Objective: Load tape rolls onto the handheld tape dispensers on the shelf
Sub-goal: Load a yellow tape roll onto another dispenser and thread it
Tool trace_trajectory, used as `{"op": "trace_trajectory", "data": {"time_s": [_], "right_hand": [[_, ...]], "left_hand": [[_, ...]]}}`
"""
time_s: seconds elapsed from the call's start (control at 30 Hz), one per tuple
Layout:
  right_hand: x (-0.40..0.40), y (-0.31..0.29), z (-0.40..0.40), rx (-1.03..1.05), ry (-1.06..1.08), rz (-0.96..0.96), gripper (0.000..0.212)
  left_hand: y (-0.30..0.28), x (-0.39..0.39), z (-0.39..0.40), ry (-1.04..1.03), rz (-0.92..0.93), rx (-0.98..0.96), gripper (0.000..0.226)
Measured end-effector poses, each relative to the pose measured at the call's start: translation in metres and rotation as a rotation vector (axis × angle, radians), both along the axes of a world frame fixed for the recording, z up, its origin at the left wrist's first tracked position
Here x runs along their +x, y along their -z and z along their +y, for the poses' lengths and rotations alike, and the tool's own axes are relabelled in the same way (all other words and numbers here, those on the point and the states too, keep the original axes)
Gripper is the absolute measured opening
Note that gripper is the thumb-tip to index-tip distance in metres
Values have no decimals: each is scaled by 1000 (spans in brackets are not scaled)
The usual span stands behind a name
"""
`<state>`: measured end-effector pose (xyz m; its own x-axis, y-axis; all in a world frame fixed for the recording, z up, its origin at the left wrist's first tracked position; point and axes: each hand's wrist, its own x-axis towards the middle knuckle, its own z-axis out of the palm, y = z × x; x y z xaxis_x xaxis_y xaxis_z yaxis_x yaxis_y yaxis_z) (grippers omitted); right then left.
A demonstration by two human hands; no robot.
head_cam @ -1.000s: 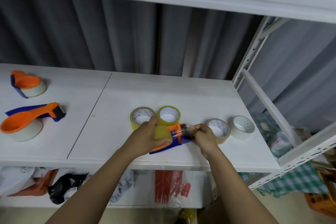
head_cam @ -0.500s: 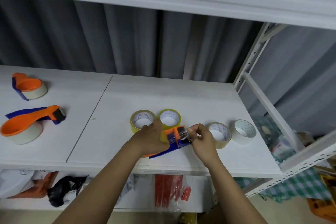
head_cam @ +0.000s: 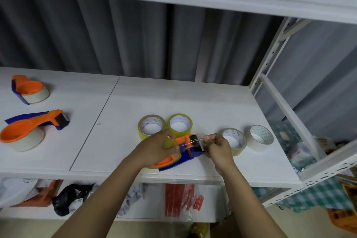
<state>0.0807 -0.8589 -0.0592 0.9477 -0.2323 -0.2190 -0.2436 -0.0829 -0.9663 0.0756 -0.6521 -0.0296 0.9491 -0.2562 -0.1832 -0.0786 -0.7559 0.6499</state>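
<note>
dispenser (head_cam: 185,150) holding yellow roll (head_cam: 170,144), gripped

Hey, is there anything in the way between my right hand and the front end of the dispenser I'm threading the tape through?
Nothing visible. Your right hand pinches the clear tape strip right at the dispenser front end, which your left hand grips. The nearest loose tape roll lies behind your right hand, not between.

We saw an orange and blue dispenser (head_cam: 185,149) with a yellowish roll at the front edge of the white shelf (head_cam: 193,100), clear tape stretched across its head. Four loose rolls lay flat behind; two loaded dispensers (head_cam: 33,127) lay far left.
</note>
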Motion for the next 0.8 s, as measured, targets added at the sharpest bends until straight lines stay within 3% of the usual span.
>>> {"op": "trace_trajectory", "data": {"time_s": [0.17,0.3,0.47,0.8], "right_hand": [[0,-10,4,-6,-60,-41,19],[-3,-10,5,-163,-77,-122,17],[-4,-8,6,-268,-72,-160,18],[-5,-8,8,-280,-52,-153,18]], "left_hand": [[-10,6,-1,14,43,110,35],[-6,5,-15,-61,-72,212,40],[3,-4,-19,-130,-174,202,43],[14,-10,-26,-257,-338,202,46]]}}
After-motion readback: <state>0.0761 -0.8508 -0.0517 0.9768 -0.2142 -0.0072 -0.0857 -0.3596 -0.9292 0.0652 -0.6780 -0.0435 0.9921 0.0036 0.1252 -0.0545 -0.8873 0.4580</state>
